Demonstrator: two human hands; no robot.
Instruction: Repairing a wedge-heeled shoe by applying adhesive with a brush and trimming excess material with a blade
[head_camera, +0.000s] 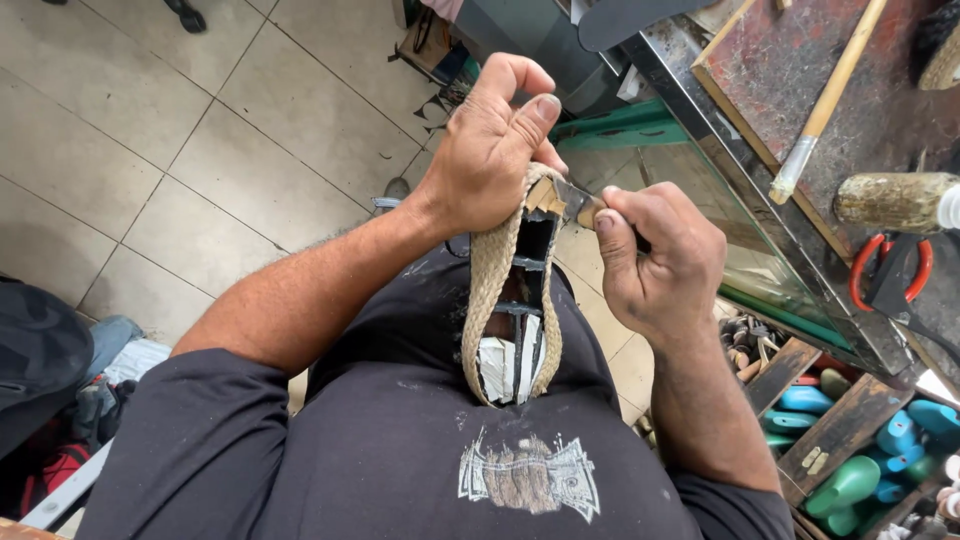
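item: woven jute shoe sole, tan, oval loop shape, upright against the person's chest at centre; black straps and pale lining visible inside it.
left hand: fingers curled shut over the far tip of the sole, thumb pressed along its edge, forearm coming in from the near left.
right hand: fisted tight round a small knife, blade tip touching the sole's far end just beside the left thumb; wrist bent inward.
labels and packages: none legible; a corked, speckled bottle lies on its side on the worktop, far right.
nearby: wooden-handled tool lying diagonally on the worktop; red-handled pliers near the bottle; teal and green shoe lasts in wooden compartments, near right.
floor: pale tiles, left.
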